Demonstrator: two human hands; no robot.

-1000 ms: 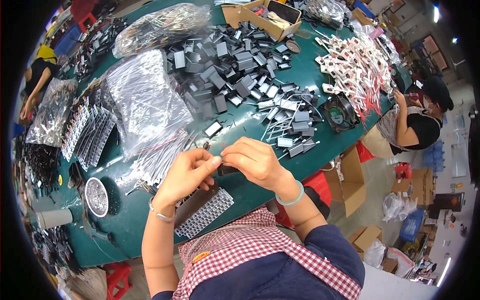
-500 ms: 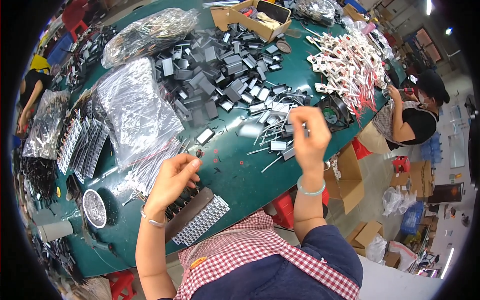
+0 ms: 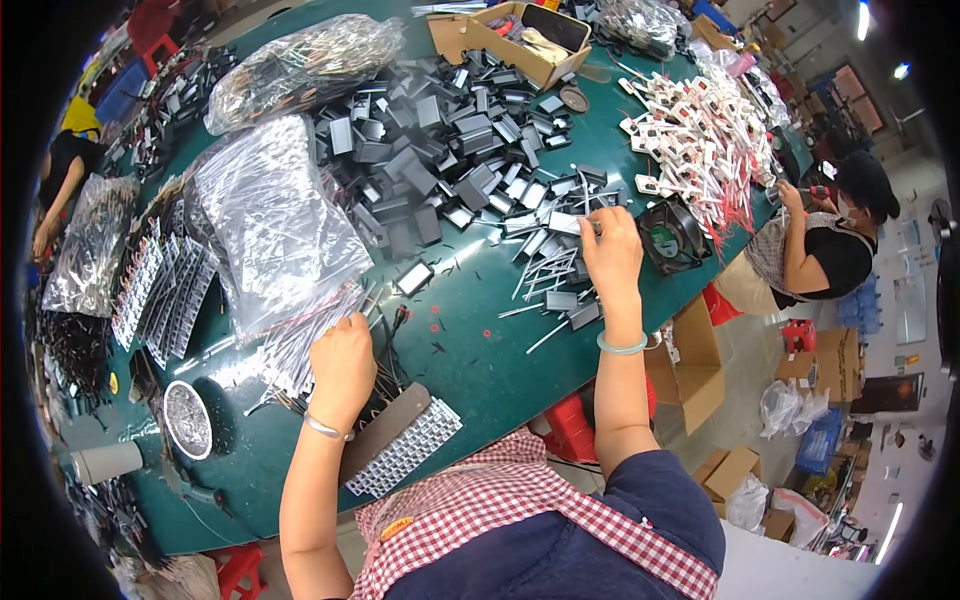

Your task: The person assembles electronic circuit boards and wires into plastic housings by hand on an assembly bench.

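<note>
1. the left hand point(image 3: 342, 365) rests knuckles-up on the green table point(image 3: 480, 350), at about 7 o'clock from the middle of the view; its fingers are curled down over a fan of thin wires point(image 3: 300, 350) that spills from a clear plastic bag point(image 3: 270, 225). whether the fingertips pinch any wire cannot be told, since the back of the hand hides them.
2. the right hand point(image 3: 608, 250) is stretched out at about 2 o'clock from the left one, well apart from it, with fingers drawn together on a small grey metal part point(image 3: 563, 222) at the near edge of a heap of grey metal parts point(image 3: 450, 160).
3. just below the right hand, at its 7 o'clock, lie loose thin metal strips point(image 3: 545, 275) and a few more grey pieces.
4. at 5 o'clock from the left hand, touching the forearm's side, sits a perforated tray point(image 3: 405, 450) at the table's near edge.
5. a black fan point(image 3: 670, 238) lies just at 3 o'clock of the right hand.
6. at 9 o'clock of the left hand stands a round metal dish point(image 3: 187, 420).
7. a cardboard box point(image 3: 505, 40) sits at 12 o'clock, far across the table.
8. another person point(image 3: 825, 240) works at the table's 3 o'clock edge.
</note>
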